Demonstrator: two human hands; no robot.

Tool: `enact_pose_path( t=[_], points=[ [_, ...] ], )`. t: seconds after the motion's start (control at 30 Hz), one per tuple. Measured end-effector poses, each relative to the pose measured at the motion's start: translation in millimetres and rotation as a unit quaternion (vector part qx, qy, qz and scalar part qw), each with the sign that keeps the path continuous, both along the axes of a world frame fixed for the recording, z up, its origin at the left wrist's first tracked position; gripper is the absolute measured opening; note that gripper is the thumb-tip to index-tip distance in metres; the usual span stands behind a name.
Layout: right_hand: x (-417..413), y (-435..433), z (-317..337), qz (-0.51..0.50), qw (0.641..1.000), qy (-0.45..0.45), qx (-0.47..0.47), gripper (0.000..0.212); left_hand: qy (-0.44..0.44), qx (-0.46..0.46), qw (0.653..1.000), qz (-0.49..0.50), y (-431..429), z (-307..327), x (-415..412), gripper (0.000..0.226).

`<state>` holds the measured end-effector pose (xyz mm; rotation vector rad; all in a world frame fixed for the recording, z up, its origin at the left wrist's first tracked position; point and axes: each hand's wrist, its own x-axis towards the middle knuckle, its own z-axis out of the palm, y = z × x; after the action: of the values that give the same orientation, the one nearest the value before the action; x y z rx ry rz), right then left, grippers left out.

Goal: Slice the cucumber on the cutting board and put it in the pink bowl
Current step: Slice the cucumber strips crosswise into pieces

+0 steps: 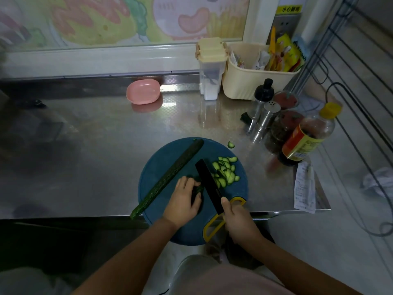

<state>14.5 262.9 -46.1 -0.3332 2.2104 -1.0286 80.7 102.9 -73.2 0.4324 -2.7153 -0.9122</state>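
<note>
right hand [236,218] grips the knife [207,182], left hand [182,199] curls over the cucumber stub [198,188] on the board [161,167] at the bench's [95,135] front edge, so mid-slicing. next cut wants short careful strokes; bowl [143,91] sits at the back edge.

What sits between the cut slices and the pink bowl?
Only the far tip of the uncut cucumber half on the cutting board lies near the line from slices to pink bowl; beyond it, bare counter.

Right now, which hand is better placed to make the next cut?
Right: the right hand grips the knife, its blade beside the cucumber piece that the left hand pins.
</note>
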Motion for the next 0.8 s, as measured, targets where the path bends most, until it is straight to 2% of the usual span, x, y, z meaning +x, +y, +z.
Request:
enact_pose_path(
  t=[0.17,0.33,0.8],
  points=[
    [0.8,6.2,5.7,-0.005,0.999,-0.026,-0.022,0.053,0.001,-0.003,1.000,0.002,0.5,0.3,0.5,0.034],
    [2.5,7.1,8.7,0.002,0.999,-0.034,-0.036,0.055,0.006,0.000,1.000,0.007,1.1,-0.3,-0.1,0.019],
    [3.2,-0.8,5.3,0.008,0.999,-0.046,-0.024,0.059,0.008,-0.004,1.000,0.010,-0.1,-3.0,-0.8,0.016]
  ],
)
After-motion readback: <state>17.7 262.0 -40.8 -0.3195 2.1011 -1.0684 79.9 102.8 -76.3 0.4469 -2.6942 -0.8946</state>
